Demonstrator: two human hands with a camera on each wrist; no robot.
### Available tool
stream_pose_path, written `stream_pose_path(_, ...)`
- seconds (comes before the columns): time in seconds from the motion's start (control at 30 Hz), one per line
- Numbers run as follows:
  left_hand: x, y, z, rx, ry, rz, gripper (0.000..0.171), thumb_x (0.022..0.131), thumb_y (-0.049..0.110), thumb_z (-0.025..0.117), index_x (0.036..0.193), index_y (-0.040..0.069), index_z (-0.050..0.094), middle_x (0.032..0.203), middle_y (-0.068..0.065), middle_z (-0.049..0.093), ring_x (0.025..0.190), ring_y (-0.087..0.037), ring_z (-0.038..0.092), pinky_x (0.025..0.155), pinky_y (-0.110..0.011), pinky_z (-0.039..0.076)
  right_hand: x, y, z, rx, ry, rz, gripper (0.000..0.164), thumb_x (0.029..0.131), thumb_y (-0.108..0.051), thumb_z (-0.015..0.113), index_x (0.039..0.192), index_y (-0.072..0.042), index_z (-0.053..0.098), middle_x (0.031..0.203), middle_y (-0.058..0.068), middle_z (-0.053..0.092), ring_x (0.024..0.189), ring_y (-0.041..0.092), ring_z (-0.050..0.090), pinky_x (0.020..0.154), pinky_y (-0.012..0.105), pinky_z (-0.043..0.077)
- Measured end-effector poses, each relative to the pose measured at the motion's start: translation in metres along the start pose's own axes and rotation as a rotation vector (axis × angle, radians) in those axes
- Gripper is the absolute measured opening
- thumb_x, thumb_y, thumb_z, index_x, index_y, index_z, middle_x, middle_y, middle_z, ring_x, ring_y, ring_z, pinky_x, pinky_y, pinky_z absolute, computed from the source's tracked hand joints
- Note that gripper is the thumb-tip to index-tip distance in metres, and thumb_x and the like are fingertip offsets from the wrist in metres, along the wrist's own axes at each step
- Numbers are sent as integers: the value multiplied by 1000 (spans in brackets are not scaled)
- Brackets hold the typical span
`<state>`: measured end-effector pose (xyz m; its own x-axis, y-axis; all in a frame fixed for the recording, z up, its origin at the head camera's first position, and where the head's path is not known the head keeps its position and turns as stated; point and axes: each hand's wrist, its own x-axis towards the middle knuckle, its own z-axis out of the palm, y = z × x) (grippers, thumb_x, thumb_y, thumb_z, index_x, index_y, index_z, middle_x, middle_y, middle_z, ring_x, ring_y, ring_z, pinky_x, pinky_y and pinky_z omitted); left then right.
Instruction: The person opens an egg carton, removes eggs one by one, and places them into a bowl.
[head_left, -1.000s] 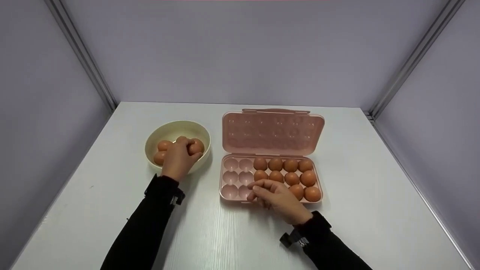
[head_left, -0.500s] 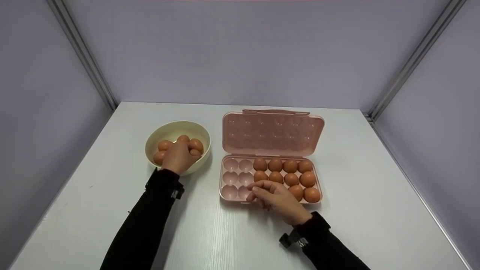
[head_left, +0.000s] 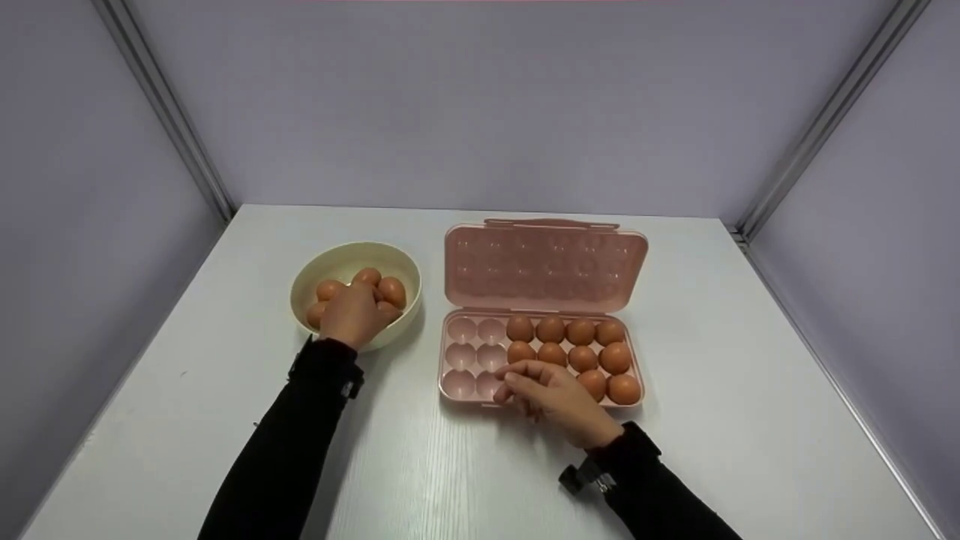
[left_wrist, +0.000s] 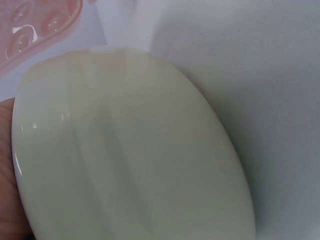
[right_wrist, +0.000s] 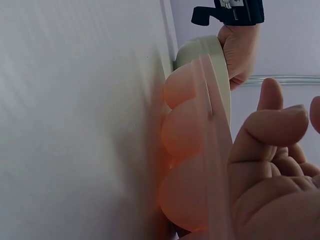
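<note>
My left hand (head_left: 354,311) reaches down into a cream bowl (head_left: 405,259). Its curled fingers and thumb are around a brown egg (head_left: 387,308), whose lower part is hidden. More brown eggs lie about it, such as one egg (head_left: 392,291) to its right and another egg (head_left: 328,290) to its left. My right hand (head_left: 559,397) hovers, loosely curled and holding nothing, over the front of a pink egg box (head_left: 444,367). Brown eggs fill the box's right-hand part; cups (head_left: 460,355) in the two left columns are bare. The hand covers some front cups.
The box's lid (head_left: 546,270) stands raised behind it, toward the back wall. Both box and bowl rest on a white table (head_left: 420,472), the bowl at the left. Grey walls (head_left: 480,105) with metal corner posts enclose the table.
My left hand has sunk slightly lower into the bowl, and an egg now shows between thumb and fingers. Neighbouring eggs have shifted a little. The right hand stays almost still.
</note>
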<state>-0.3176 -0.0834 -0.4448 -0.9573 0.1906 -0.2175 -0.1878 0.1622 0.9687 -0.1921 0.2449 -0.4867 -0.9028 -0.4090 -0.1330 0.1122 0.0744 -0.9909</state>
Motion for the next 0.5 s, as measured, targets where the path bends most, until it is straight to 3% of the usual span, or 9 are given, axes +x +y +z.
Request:
stream_pose_path(0.07, 0, -2, 3, 600, 142, 87, 20, 109, 23, 58, 96, 8, 54, 83, 2, 39, 78, -18, 45, 74, -29, 34, 0, 0, -1, -5, -1, -1, 50, 109, -36, 62, 137, 5, 61, 101, -3, 77, 74, 8, 56, 63, 21, 46)
stream_pose_path(0.1, -1, -2, 5, 746, 225, 124, 20, 106, 26, 63, 100, 8, 55, 81, 0, 42, 76, -23, 50, 70, -34, 38, 0, 0, -1, -7, -1, -2, 50, 109, -36, 61, 137, 5, 61, 101, -3, 77, 74, 8, 56, 63, 21, 46)
stream_pose_path(0.17, -1, -3, 8, 851, 300, 168, 28, 99, 32, 73, 99, 7, 62, 76, -3, 48, 73, -28, 56, 68, -39, 41, 0, 0, -1, -7, -3, -4, 50, 109, -37, 61, 137, 5, 61, 101, -3, 77, 74, 8, 56, 63, 20, 46)
stream_pose_path(0.3, -10, -2, 18, 955, 400, 323, 29, 99, 28, 72, 79, 10, 62, 76, -4, 51, 72, -28, 58, 61, -42, 38, 1, 1, -2, 7, -14, -13, 50, 110, -34, 61, 136, 8, 60, 100, -3, 77, 74, 7, 55, 62, 20, 45)
stream_pose_path(0.4, -23, -1, 33, 980, 482, 529, 24, 99, 25, 74, 82, 10, 66, 84, -8, 59, 78, -31, 60, 62, -46, 44, 1, 1, -4, 9, -22, -17, 49, 110, -33, 61, 136, 8, 61, 100, -4, 78, 75, 7, 56, 62, 20, 46)
stream_pose_path(0.5, -39, -2, 56, 951, 500, 762, 18, 96, 25, 79, 94, 8, 74, 92, -9, 70, 86, -32, 67, 73, -46, 54, -1, -1, -6, 24, -23, -18, 46, 110, -32, 61, 135, 7, 61, 101, -3, 78, 75, 6, 57, 64, 20, 46)
